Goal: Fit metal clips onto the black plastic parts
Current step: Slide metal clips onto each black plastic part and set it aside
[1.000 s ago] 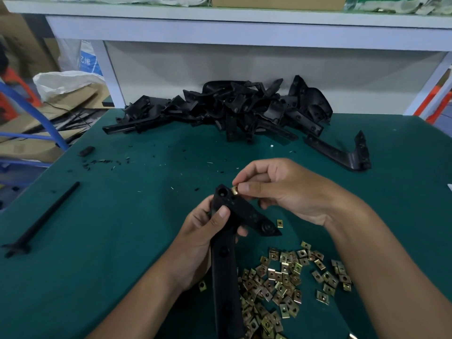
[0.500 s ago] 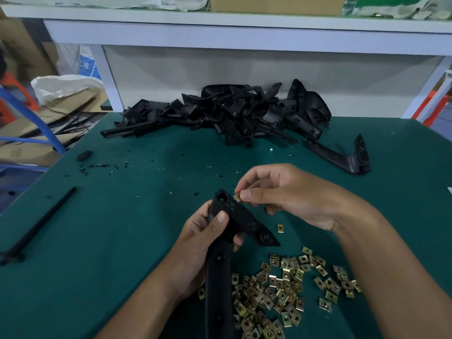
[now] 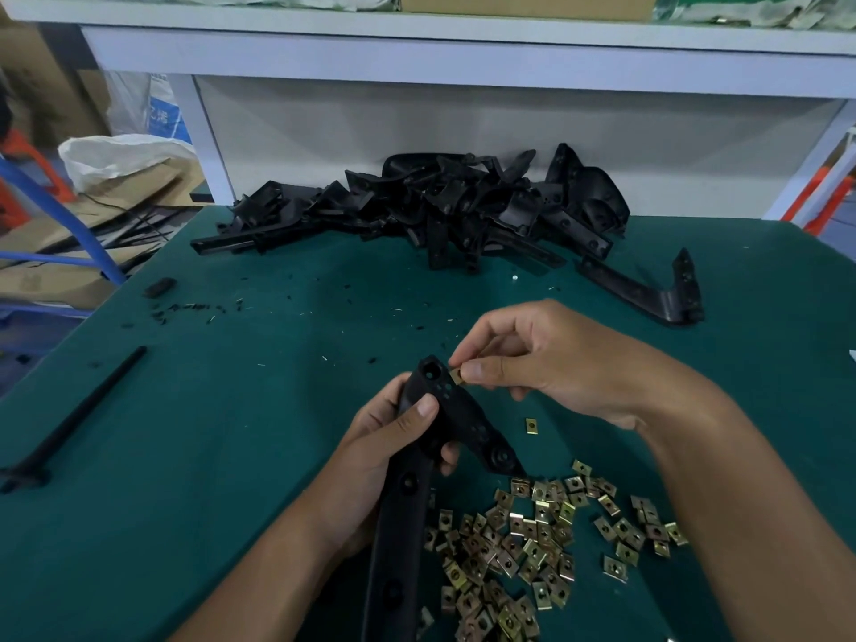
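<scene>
My left hand (image 3: 387,449) grips a long black plastic part (image 3: 407,502) with an angled head, held upright over the green table (image 3: 208,433). My right hand (image 3: 532,359) pinches a small brass-coloured metal clip (image 3: 456,375) between thumb and forefinger, right against the upper edge of the part's head beside its holes. A loose heap of metal clips (image 3: 532,544) lies on the table below my right wrist, and a single clip (image 3: 531,426) sits apart from it.
A big pile of black plastic parts (image 3: 440,206) lies at the table's back edge, one L-shaped part (image 3: 648,289) to its right. A thin black rod (image 3: 78,410) lies at the left. Black crumbs dot the middle. A white shelf frame (image 3: 417,48) stands behind.
The view shifted slightly. My right hand still holds the clip at the part's head, with the clip now set against the upper edge. My left hand's grip is unchanged.
</scene>
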`<state>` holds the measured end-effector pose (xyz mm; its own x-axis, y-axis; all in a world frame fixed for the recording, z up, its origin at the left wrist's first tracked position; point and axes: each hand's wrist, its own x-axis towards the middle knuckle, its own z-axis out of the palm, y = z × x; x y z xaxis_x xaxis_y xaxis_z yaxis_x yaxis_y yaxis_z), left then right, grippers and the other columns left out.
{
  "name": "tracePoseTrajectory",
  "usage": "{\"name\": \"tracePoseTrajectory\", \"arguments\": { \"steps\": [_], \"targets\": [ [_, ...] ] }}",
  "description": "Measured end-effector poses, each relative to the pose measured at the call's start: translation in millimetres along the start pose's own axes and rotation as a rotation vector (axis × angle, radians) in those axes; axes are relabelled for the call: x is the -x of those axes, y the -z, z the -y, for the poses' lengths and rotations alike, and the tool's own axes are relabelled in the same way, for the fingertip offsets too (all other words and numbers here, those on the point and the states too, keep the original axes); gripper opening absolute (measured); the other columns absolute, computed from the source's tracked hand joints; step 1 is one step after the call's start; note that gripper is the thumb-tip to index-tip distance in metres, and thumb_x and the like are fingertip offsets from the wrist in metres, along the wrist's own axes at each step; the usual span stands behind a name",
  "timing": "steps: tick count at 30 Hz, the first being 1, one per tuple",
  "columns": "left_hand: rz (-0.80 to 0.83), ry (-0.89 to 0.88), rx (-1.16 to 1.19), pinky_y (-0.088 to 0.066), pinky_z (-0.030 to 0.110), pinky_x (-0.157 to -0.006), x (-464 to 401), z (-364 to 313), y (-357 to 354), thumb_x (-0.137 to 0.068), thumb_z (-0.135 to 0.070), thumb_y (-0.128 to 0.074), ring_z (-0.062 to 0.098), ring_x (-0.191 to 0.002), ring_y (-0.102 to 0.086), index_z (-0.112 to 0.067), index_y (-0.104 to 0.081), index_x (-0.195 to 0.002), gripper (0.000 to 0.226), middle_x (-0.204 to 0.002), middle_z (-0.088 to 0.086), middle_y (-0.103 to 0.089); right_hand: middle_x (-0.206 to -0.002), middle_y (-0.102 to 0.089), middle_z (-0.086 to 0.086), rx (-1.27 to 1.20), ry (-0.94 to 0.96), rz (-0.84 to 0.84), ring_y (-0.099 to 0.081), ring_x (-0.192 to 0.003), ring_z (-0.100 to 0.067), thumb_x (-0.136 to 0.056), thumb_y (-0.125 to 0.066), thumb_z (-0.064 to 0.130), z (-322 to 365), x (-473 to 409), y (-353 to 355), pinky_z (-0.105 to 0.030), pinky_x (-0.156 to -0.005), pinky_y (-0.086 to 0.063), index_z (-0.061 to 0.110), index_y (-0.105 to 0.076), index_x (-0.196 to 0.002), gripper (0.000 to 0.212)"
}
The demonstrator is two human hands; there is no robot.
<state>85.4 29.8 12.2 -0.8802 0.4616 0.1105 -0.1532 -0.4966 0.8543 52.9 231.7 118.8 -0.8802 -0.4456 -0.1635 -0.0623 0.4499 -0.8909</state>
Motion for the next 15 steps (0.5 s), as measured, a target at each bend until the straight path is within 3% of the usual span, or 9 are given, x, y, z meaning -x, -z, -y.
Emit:
{"name": "tracePoseTrajectory", "arguments": {
  "steps": [3,8,15],
  "targets": [
    [0.021,0.005,0.033,-0.051,0.03,-0.066,-1.9,0.2,2.9,-0.095,-0.033,-0.07,0.019,-0.07,-0.059,-0.011,-0.06,-0.114,0.031,-0.087,0.008,-0.062,-0.078,-0.073,0.008,0.0,-0.004,-0.044,-0.064,-0.072,0.002,-0.091,-0.074,0.026,1.0,0.5,-3.9,-0.019,-0.066,-0.051,0.019,-0.067,-0.1,0.013],
    [0.033,0.015,0.042,-0.051,0.028,-0.065,-2.4,-3.3,5.9,-0.097,-0.036,-0.067,0.017,-0.069,-0.058,-0.011,-0.059,-0.117,0.033,-0.082,0.005,-0.062,-0.081,-0.072,0.008,-0.073,0.092,-0.175,-0.066,-0.078,-0.003,-0.093,-0.07,0.025,-3.6,5.0,-21.3,-0.019,-0.068,-0.053,0.017,-0.068,-0.094,0.009],
    [0.133,0.1,0.097,-0.049,0.026,-0.057,1.6,-5.7,-1.0,-0.098,-0.026,-0.065,0.016,-0.069,-0.056,-0.009,-0.056,-0.119,0.028,-0.09,0.008,-0.061,-0.085,-0.075,0.006,-0.072,0.127,-0.24,-0.066,-0.074,0.0,-0.088,-0.07,0.036,-19.5,28.0,-33.1,-0.014,-0.065,-0.05,0.03,-0.07,-0.087,0.006]
  ]
}}
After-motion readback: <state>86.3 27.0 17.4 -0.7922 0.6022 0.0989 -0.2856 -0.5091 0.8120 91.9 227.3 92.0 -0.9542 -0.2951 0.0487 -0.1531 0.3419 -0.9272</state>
